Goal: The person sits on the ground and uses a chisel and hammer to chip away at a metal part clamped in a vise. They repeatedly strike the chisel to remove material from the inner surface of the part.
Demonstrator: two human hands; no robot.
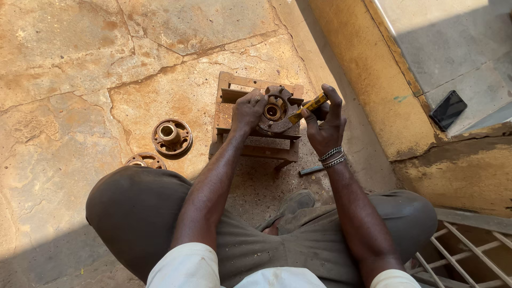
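Two hands work here. Your left hand (pixel 248 111) is closed on the rusty hub (pixel 276 111), which sits on the wood stand (pixel 256 146). Your right hand (pixel 324 124) grips a yellow tool (pixel 308 105) touching the hub.

A rusty round hub (pixel 171 136) is seen lying flat on the cracked stone floor (pixel 64 64), with a second rusty disc (pixel 145 160) just beside it. A black phone (pixel 448 110) is laid on a grey ledge (pixel 453 48). A metal grate (pixel 469 250) is seen at the lower right.
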